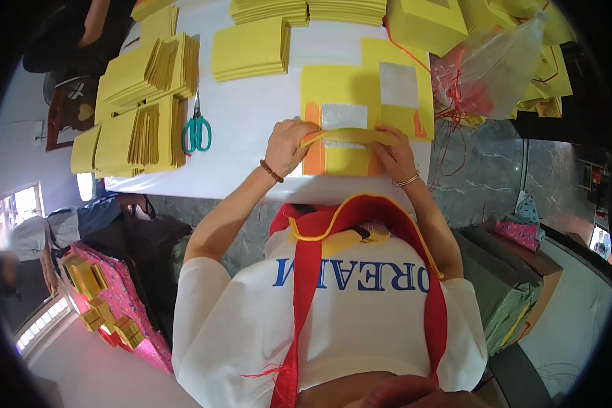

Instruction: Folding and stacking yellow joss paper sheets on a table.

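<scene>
My left hand [287,144] and my right hand [396,155] pinch the two ends of a yellow joss paper sheet [347,134], whose near edge is lifted in a curved band. Beneath and beyond it, flat on the white table [245,115], lies yellow paper [333,80] with a silver rectangle and orange stripes. Just to its right is another yellow sheet [415,68] with a silver patch and an orange mark. Teal-handled scissors [197,134] rest left of my left hand, blades pointing away. My fingertips are partly hidden by the paper.
Folded yellow paper bundles stand in stacks [139,136] at the left and a stack [248,51] farther back. A clear plastic bag [489,71] with red string sits at the far right. Green wrapped packages [503,285] stand on my right, a pink patterned bundle [119,306] on my left.
</scene>
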`<state>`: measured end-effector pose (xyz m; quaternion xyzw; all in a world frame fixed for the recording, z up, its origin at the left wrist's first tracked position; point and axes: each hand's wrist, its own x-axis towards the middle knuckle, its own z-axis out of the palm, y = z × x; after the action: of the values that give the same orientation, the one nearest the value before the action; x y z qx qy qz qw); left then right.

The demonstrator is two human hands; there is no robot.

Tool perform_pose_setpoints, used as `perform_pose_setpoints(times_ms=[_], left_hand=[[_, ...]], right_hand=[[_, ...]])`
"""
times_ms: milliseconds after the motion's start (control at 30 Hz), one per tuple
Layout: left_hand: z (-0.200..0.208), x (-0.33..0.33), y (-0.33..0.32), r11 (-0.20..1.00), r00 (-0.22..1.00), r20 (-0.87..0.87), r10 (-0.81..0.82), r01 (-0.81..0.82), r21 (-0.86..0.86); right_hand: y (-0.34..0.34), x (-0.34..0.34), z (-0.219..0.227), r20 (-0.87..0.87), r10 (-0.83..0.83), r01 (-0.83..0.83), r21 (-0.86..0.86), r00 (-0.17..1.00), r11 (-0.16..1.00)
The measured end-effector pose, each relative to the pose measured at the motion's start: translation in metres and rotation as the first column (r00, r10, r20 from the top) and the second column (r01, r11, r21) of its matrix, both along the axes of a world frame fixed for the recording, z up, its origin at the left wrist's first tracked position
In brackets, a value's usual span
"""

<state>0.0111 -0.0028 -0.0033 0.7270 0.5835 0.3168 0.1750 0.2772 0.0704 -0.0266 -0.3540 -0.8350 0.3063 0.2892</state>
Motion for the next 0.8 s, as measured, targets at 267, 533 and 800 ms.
perform_pose_setpoints(times_ms=[267,533,800], left_hand=[[-0.012,0.005,0.033,0.922,0.917,0.233,0.323,-0.248,-0.299],[-0.001,0.007,0.032,0.935,0.83,0.453,0.325,-0.209,-0.287],[0.007,0.016,-0.003,0.931,0.934,0.249,0.256,-0.17,-0.322]], right_hand=[[0.009,-0.031,0.013,0.014,-0.321,0.3,-0.393,0.947,0.869],[0.013,-0.034,0.026,-0.312,-0.297,0.155,-0.407,0.902,0.9],[-0.025,-0.017,0.019,-0.095,-0.301,0.262,-0.298,0.949,0.918]])
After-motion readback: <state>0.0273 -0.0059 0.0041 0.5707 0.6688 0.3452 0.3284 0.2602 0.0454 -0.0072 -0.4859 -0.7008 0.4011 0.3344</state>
